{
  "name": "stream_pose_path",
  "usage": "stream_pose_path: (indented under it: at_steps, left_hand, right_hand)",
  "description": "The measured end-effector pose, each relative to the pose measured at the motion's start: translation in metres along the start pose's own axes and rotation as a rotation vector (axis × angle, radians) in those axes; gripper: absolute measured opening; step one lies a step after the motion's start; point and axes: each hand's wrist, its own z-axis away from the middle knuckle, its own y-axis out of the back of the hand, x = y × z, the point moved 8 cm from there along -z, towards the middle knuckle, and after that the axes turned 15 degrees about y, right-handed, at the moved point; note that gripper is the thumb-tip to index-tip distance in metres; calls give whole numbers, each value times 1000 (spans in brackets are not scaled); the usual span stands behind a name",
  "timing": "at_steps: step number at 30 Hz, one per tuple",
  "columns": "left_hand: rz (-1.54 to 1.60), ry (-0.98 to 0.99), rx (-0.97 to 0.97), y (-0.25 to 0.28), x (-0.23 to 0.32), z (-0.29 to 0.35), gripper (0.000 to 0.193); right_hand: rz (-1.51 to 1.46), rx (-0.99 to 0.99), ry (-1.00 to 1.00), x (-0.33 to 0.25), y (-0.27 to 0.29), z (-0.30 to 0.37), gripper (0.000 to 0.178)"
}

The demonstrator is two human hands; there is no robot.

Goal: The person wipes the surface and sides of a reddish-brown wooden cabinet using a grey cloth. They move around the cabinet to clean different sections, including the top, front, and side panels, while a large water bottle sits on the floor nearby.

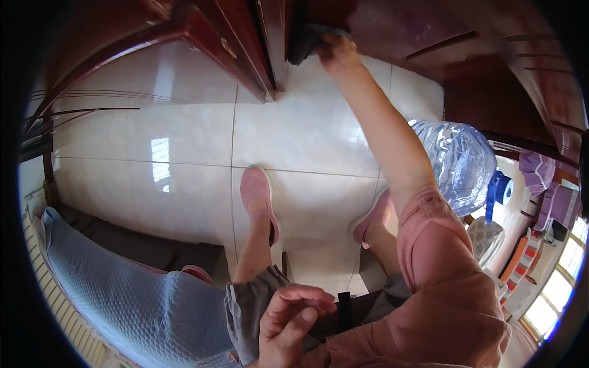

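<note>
My right arm stretches far forward, and its hand [338, 54] is closed round a dark grey cloth [302, 43]. The cloth lies low against the dark red wooden cabinet [383, 30], just above the floor; part of it is hidden behind my fingers. Just left of it stands an upright dark red wooden panel [277, 52]. My left hand [287, 325] hovers over my lap with loosely bent fingers, the thumb apart from them, and nothing in its grasp.
Glossy pale floor tiles [184, 129] lie ahead, with my pink shoes [256, 191] on them. A large clear water bottle [460, 162] with a blue cap is beside my right arm. A light blue quilted cover [129, 288] drapes at the left. Thin dark rods [92, 110] jut out there.
</note>
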Motion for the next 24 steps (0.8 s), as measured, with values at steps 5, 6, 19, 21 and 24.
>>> stream_pose_path:
  at_steps: [5, 6, 19, 21, 24]
  left_hand:
    - [-142, -67, 31, 6, 5, -1, 23]
    - [-145, -61, 39, 3, 6, -1, 23]
    - [-162, -2, -29, -7, 5, -6, 21]
    - [-174, 13, -37, -10, 5, -3, 20]
    - [-157, -13, -28, -10, 2, -2, 20]
  right_hand:
    - [115, -167, 68, -101, -83, 101, 31]
    - [242, -263, 380, -129, -94, 100, 32]
    - [891, -385, 1207, -108, -102, 123, 44]
    - [781, -338, 657, -41, -50, 82, 45]
    - [568, -407, 610, -74, -65, 142, 44]
